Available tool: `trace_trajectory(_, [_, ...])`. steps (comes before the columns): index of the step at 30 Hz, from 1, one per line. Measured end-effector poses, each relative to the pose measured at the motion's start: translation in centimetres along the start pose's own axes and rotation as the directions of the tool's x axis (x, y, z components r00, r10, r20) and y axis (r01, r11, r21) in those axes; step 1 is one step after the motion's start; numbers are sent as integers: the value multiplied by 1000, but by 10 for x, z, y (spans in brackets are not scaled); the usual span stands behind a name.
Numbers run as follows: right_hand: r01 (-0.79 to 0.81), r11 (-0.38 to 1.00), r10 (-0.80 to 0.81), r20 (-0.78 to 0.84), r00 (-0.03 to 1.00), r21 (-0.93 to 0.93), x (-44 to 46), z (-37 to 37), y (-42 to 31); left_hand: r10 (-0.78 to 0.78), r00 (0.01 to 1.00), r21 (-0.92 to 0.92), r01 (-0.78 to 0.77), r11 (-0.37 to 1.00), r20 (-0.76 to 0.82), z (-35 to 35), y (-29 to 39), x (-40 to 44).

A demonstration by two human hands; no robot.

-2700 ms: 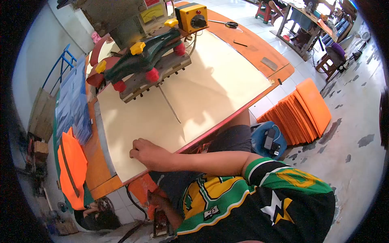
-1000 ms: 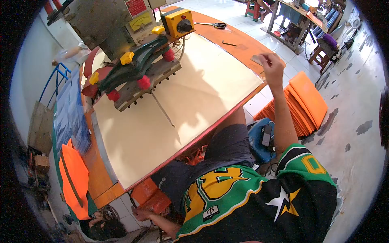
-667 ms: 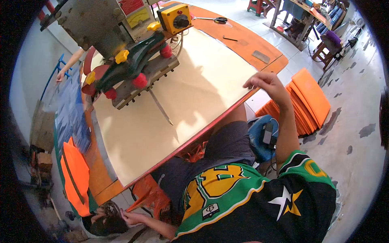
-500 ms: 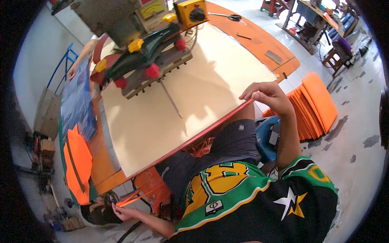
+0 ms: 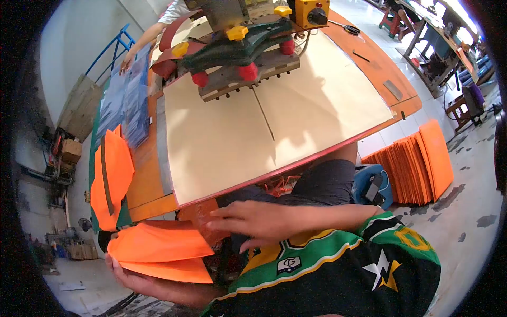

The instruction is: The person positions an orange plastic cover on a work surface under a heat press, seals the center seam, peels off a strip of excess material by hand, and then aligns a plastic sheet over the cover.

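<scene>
The folded orange piece [image 5: 158, 245] is in front of the table's near left corner, below the tabletop edge, with its two layers parting toward the right end. The left hand [image 5: 125, 277] holds it, gripping the left end from below with the fingers closed on it; the forearm runs along under the lower layer. The right hand [image 5: 251, 219] has its fingers apart and nothing visible in its grasp; its fingertips are just beside the piece's right end, and I cannot tell whether they touch it. Both hands are on the person's side of the table's near edge, with a narrow gap between the right hand and that edge.

Beyond lies a wide cream sheet [image 5: 222, 153], bordered in red along its near edge, with a broad open stretch between that border and the press [image 5: 248, 50] over its far part. A thin dark rod [image 5: 264, 113] sticks out from beneath the press toward the near edge. A strip of orange table [image 5: 150, 203] shows left of the sheet. Further left lies another orange piece [image 5: 121, 166] with a dark band down it, close to the clear plastic sheets [image 5: 124, 103], where another person's hand [image 5: 125, 63] reaches in. Off the table's right side stands an orange stack [image 5: 401, 171], with floor between them.
</scene>
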State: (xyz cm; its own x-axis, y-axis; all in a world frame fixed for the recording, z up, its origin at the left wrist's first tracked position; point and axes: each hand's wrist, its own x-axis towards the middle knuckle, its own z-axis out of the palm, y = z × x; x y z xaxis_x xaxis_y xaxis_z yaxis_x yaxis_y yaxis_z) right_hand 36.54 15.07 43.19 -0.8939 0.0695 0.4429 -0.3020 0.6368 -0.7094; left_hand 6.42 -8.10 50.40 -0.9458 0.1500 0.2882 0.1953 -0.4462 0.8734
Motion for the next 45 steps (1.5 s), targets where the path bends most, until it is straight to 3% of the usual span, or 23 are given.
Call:
trace_trajectory(4, [66,973,-66,6,998,-220,20,41,-4,-14,1000,-4,14,1000,21,56,0,-38])
trace_trajectory(5, [58,968,-66,-24,998,-244,19,45,-3,30,977,130,-59,990,211,47,-12,-36])
trace_trajectory(8, [16,933,-32,-40,999,-360,19,44,1,105,855,251,-263,932,509,64,-24,-41])
trace_trajectory(9, [17,933,-31,-34,999,-359,16,47,10,178,890,218,-289,932,419,78,-25,-50])
trace_trajectory(11, [23,990,-25,-10,1000,-140,9,50,27,92,892,246,-219,944,442,46,-30,-20])
trace_trajectory(13, [-41,995,39,-29,999,-86,3,35,24,39,896,216,-149,965,442,22,-31,-1])
trace_trajectory(14, [-104,994,102,-51,994,-37,4,26,21,-33,835,68,-6,998,550,35,-16,-3])
trace_trajectory(15, [-18,994,45,-246,968,112,6,21,19,-104,756,-41,171,984,646,49,-1,-5])
trace_trajectory(16, [-14,993,42,-248,968,116,9,13,15,-104,756,-37,167,985,646,49,0,-10])
trace_trajectory(18, [-18,991,73,-417,906,135,12,-10,7,-15,874,-86,65,994,486,45,1,-16])
trace_trajectory(22, [-275,960,274,-405,872,56,17,-64,-23,-62,838,-84,127,988,542,57,3,-10])
trace_trajectory(24, [-228,967,251,-570,782,112,22,-84,-30,-98,586,-137,344,929,804,50,-12,26])
trace_trajectory(26, [-265,961,251,-657,711,81,23,-107,-41,-160,748,-19,224,974,644,100,-1,-7])
trace_trajectory(28, [-211,970,230,-731,643,120,19,-118,-38,-218,657,89,224,970,722,117,-4,-2])
trace_trajectory(29, [-203,973,218,-726,653,110,19,-123,-42,-206,666,76,219,973,717,127,-4,-9])
trace_trajectory(31, [-146,962,274,-813,514,231,16,-132,-54,-86,619,106,4,994,780,148,-3,-38])
trace_trajectory(36, [-231,963,227,-889,398,142,-11,-157,-38,-179,499,217,-19,976,848,139,11,-57])
trace_trajectory(38, [-237,961,222,-908,354,143,-17,-166,-34,-373,364,378,61,924,853,122,19,-44])
trace_trajectory(40, [-282,948,237,-915,326,144,-26,-172,-32,-403,325,414,39,910,856,102,23,-25])
trace_trajectory(42, [-305,944,222,-922,316,122,-31,-175,-32,-562,194,592,-180,786,804,87,36,-8])
trace_trajectory(43, [-330,940,199,-930,310,91,-33,-175,-32,-522,305,579,-135,804,797,78,33,-8])
trace_trajectory(44, [-330,939,202,-931,303,96,-35,-175,-31,-526,300,581,-138,802,796,78,39,-3])
trace_trajectory(45, [-331,938,202,-941,272,105,-36,-175,-29,-532,287,604,-376,703,797,78,49,5])
